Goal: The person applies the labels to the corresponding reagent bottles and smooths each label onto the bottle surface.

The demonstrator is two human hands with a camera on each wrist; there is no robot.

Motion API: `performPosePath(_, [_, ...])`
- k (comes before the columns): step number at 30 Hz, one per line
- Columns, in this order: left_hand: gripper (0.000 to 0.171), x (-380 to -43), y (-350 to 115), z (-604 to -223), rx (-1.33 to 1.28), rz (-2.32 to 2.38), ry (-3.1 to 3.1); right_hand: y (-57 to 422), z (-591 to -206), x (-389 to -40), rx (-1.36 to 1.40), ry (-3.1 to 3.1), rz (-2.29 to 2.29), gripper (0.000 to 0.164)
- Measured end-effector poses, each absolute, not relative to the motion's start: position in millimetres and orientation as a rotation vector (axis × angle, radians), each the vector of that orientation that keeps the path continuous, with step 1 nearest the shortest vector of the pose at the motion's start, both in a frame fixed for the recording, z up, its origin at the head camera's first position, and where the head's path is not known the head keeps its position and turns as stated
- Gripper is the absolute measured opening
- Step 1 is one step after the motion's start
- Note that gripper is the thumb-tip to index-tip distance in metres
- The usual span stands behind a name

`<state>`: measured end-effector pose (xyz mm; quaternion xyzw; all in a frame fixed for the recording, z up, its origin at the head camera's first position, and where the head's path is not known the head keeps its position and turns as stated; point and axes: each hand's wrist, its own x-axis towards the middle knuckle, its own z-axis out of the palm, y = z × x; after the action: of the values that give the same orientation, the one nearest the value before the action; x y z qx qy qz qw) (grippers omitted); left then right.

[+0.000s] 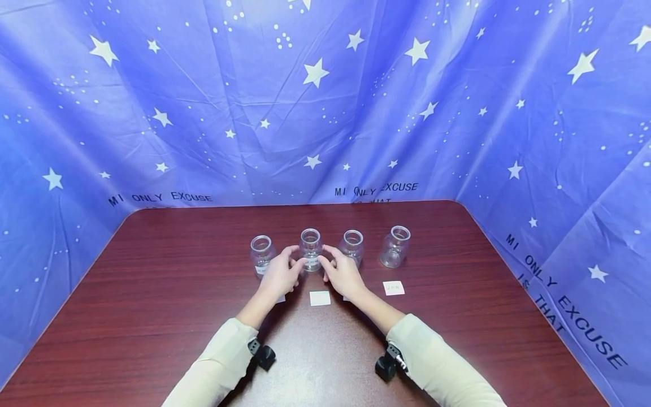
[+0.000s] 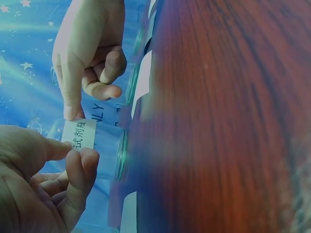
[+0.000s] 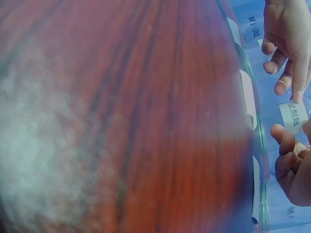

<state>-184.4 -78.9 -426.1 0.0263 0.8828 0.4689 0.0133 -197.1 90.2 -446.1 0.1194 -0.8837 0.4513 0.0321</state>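
A clear glass jar (image 1: 311, 240) stands upright on the table between both hands, with a white paper label (image 2: 79, 133) bearing handwritten characters on its front. My left hand (image 1: 278, 275) holds it from the left, thumb on one end of the label. From the other side my right hand (image 1: 346, 272) holds the same jar, its thumb pressing the label's opposite end. Left of it, partly behind my left hand, is another glass jar (image 1: 261, 244) that also carries a label (image 1: 261, 270). A third jar (image 1: 353, 238) is partly covered by my right hand.
One more glass jar (image 1: 395, 247) stands at the right end of the row. White paper slips lie before the jars: one slip (image 1: 320, 298) between my forearms, another slip (image 1: 394, 288) to the right, others partly hidden. A blue star-patterned curtain (image 1: 315, 124) surrounds the brown table (image 1: 168, 271).
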Motion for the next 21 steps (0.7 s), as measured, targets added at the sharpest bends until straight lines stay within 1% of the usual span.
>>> performPosePath(7, [0.049,-184.3,-80.2,-427.9,0.078,1.464,2.738,92.7,-444.1,-195.6,0.357,-2.731,1.4,0.043])
performPosePath(12, [0.046,-181.6,-81.6,-427.3,0.083,1.473,2.736,94.8,-441.8,-192.7,0.351,-2.747,1.366,0.04])
performPosePath(17, [0.045,-177.9,-82.3,-425.4,0.078,1.466,2.735,96.8,-438.7,-188.6,0.414,-2.734,1.317,0.039])
performPosePath(21, [0.042,-173.8,-83.8,-422.4,0.049,1.358,2.797,100.3,-435.7,-184.8,0.458,-2.724,1.303,0.034])
